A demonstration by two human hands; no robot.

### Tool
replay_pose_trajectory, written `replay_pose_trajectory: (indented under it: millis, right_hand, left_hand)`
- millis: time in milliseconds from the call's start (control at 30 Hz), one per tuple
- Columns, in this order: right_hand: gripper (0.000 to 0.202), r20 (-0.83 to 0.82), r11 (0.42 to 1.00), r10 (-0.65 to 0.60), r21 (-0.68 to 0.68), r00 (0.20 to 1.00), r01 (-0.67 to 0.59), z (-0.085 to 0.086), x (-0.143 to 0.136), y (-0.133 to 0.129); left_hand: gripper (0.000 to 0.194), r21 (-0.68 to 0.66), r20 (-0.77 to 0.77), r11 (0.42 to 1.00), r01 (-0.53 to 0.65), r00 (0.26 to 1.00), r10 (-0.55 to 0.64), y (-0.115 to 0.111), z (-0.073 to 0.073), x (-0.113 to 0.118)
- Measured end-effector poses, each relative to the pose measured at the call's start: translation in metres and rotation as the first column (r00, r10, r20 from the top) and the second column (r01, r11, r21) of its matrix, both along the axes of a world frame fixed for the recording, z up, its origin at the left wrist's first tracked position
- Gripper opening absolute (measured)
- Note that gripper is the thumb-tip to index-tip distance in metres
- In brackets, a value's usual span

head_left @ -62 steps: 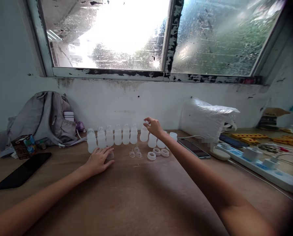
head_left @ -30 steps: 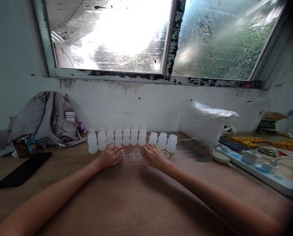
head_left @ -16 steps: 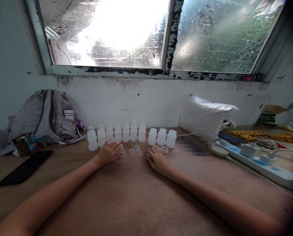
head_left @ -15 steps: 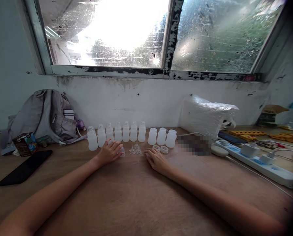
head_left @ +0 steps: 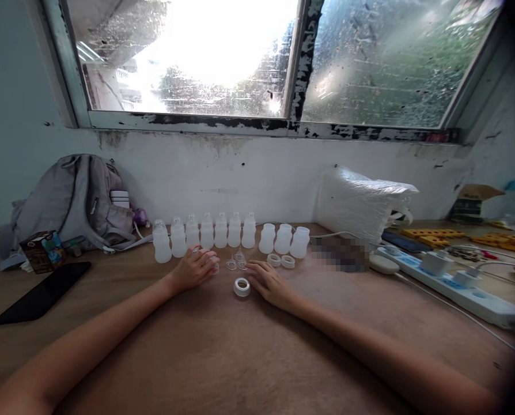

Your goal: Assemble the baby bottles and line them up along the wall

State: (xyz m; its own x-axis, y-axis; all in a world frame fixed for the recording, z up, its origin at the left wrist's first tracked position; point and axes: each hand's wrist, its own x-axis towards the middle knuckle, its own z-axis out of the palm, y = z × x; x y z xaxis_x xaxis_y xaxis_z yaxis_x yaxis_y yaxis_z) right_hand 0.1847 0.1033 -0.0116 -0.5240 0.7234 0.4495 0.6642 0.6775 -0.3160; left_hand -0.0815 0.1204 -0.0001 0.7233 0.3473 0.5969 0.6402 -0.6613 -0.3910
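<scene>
My left hand (head_left: 194, 270) lies with its fingers stretched over clear bottle caps (head_left: 216, 267), which it partly hides. My right hand (head_left: 269, 282) is open, palm down, its fingertips beside the clear bottle nipples (head_left: 231, 264) grouped mid-table. A white collar ring (head_left: 241, 293) sits on the table just left of my right hand, and two more white rings (head_left: 288, 266) lie behind that hand. Further back, several capped frosted baby bottles (head_left: 206, 236) stand in a row, with three uncapped bottles (head_left: 283, 241) to their right.
A grey backpack (head_left: 67, 202), a small carton (head_left: 42, 252) and a black phone (head_left: 44, 293) occupy the left side. Toward the right are a white plastic package (head_left: 352, 202), a round white device (head_left: 384, 263) and a power strip (head_left: 447, 285) with cables. A window wall rises behind.
A white collar ring now rests in front of the nipples, where none showed before. My right hand has shifted slightly left toward the nipples. My left hand stays nearly in place.
</scene>
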Motion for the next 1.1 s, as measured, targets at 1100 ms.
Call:
replay_pose_trajectory:
  millis: [1100]
  right_hand:
    - [0.024,-0.134,0.927,0.317,-0.168,0.939,-0.337,0.018,-0.003,-0.031]
  left_hand:
    - [0.025,-0.399,0.444,0.870,0.290,0.891,-0.093,-0.040,0.000,0.043]
